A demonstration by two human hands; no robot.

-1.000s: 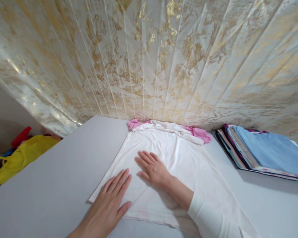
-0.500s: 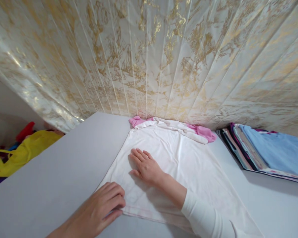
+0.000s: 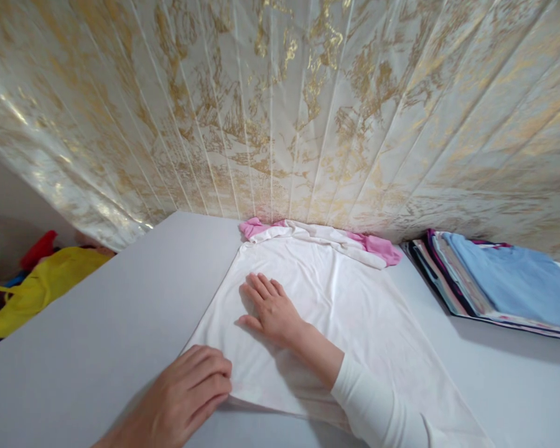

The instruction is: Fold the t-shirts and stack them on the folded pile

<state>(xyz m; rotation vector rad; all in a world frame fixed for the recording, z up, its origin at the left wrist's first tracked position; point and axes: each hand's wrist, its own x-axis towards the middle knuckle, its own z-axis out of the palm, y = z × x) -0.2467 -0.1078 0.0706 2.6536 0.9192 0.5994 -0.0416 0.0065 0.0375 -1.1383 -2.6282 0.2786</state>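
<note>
A white shirt (image 3: 354, 317) with pink at its far end lies spread on the white table, a few wrinkles running through its middle. My right hand (image 3: 271, 311) rests flat on the upper left part of the cloth, its fingers spread and holding nothing. At the near left corner of the shirt, my left hand (image 3: 193, 386) has its fingers and thumb closed on the hem. The hem beside that hand is slightly raised from the table. Bunched white and pink fabric (image 3: 376, 249) lies along the far edge.
A folded stack of clothes (image 3: 518, 280), light blue on top, sits on the table (image 3: 135, 298) at the right. Beyond the table's left edge lies a yellow cloth bag (image 3: 46, 280) among other coloured items. A gold-patterned curtain (image 3: 280, 112) hangs along the back.
My left thumb has closed against the fingers on the shirt's near left corner, and the hem there has lifted slightly. The right hand stays flat on the cloth. The view has shifted a little.
</note>
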